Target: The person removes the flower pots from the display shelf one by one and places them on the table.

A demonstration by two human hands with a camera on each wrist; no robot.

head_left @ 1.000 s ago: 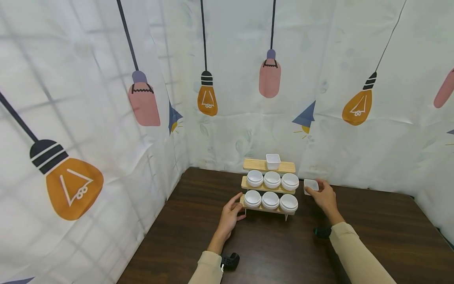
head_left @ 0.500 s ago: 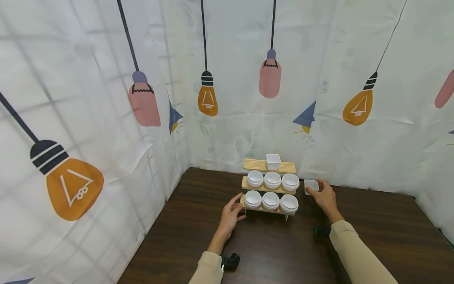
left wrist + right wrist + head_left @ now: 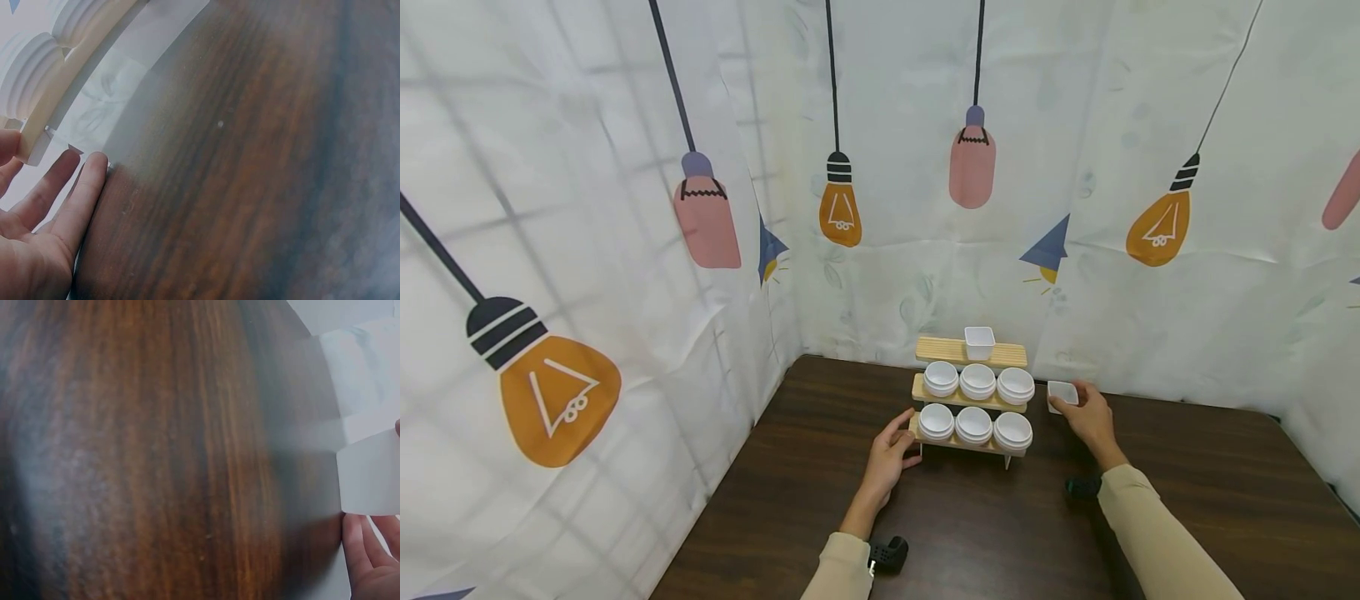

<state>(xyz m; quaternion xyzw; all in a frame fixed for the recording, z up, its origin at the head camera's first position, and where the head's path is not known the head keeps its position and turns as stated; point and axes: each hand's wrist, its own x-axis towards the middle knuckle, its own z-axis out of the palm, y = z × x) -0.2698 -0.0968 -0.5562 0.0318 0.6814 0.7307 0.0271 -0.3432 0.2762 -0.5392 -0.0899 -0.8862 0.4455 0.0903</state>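
A three-step wooden rack (image 3: 970, 352) stands at the back of the dark wooden table (image 3: 970, 517). Its two lower steps each carry three round white bowls (image 3: 977, 380); a square white cup (image 3: 979, 342) sits on the top step. My left hand (image 3: 891, 454) rests against the rack's lower left end (image 3: 34, 134), fingers fairly straight. My right hand (image 3: 1086, 412) pinches a second square white cup (image 3: 1061, 392) just right of the rack, close to the table top. The right wrist view shows that cup (image 3: 369, 472) with fingertips (image 3: 357, 540) under it.
Curtains printed with light bulbs (image 3: 838, 212) close off the table at the back and left. Black wrist-camera mounts (image 3: 887, 552) sit on both forearms. Bare table lies in front of the rack and to the right.
Almost nothing differs. The view has shifted slightly; my right hand with the square cup stays beside the rack, and the left hand stays at the rack's end.
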